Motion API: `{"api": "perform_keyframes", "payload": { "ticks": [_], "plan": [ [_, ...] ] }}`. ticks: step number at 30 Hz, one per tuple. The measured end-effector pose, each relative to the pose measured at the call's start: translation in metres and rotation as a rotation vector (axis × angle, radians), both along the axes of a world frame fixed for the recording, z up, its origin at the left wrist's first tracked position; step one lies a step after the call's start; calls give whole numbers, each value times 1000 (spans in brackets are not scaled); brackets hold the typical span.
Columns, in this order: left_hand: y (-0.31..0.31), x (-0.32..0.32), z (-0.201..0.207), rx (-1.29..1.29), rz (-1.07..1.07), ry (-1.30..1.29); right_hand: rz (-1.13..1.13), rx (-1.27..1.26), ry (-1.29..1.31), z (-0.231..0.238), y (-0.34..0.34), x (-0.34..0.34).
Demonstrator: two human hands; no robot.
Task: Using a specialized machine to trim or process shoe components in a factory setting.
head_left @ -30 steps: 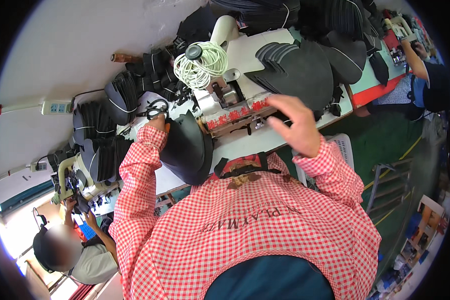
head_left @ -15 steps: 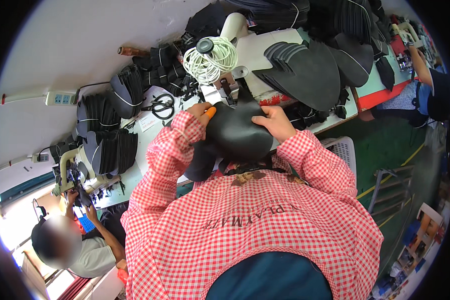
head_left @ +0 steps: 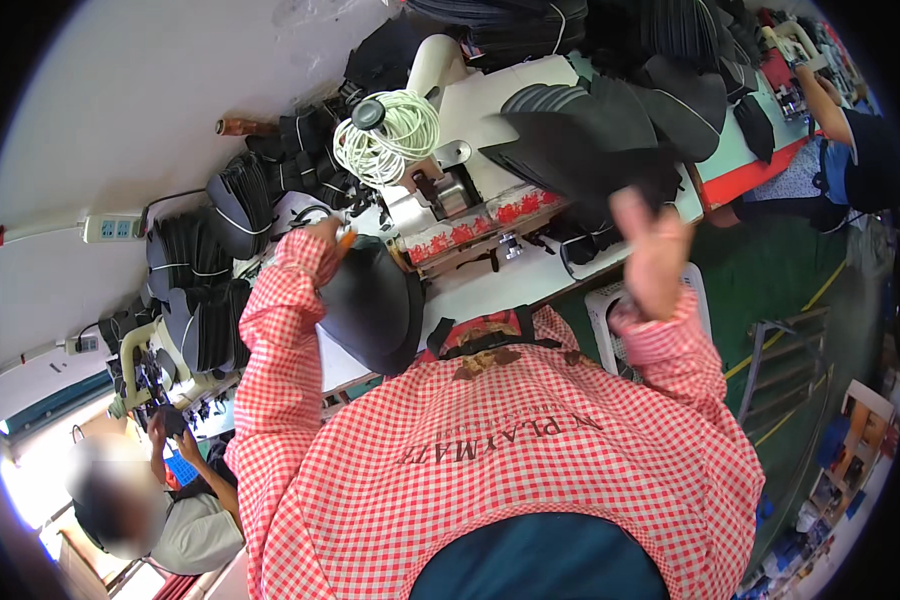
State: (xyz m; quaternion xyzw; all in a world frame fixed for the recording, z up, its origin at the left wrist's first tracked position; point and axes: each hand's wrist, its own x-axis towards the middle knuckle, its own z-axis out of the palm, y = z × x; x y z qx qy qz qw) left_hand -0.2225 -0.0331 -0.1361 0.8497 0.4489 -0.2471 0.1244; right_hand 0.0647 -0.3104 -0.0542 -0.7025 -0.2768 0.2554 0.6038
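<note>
My left hand (head_left: 320, 236), an orange cover on one fingertip, is closed at the upper edge of a curved black panel (head_left: 378, 310) on the table's near edge. A small pale bit shows by its fingers; I cannot make out what they hold. Black-handled scissors (head_left: 310, 213) lie just behind it, partly hidden. To the right, my right hand (head_left: 658, 255) is raised and blurred, thumb apart from the fingers. Just beyond it a smeared dark panel (head_left: 570, 150) lies over or passes above a fanned stack of black panels (head_left: 610, 110). The sewing machine's metal plate (head_left: 457, 196) is uncovered.
A coil of pale cord (head_left: 388, 138) sits by the machine. Tied bundles of black panels (head_left: 198, 322) line the left. A white basket (head_left: 607, 330) stands below the table at right. Co-workers work at the far left (head_left: 185, 510) and far right (head_left: 820, 105).
The glossy black panel has left the machine, and my hands have parted. My right hand moved right toward the stack; my left moved left to the scissors and curved panel. The view shifted slightly.
</note>
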Motion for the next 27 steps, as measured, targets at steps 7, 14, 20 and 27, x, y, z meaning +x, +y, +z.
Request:
{"api": "perform_keyframes", "payload": {
  "ticks": [7,14,20,27],
  "plan": [
    [-19,-35,3,45,49,122,238,-104,-833,-18,19,11],
    [-60,2,70,-1009,-241,-527,802,-40,12,-46,33,-50],
    [-75,52,49,-746,385,-645,777,-149,606,-92,42,-45],
    [-54,75,9,-289,48,-453,516,-301,722,-94,51,-48]
  ]
}}
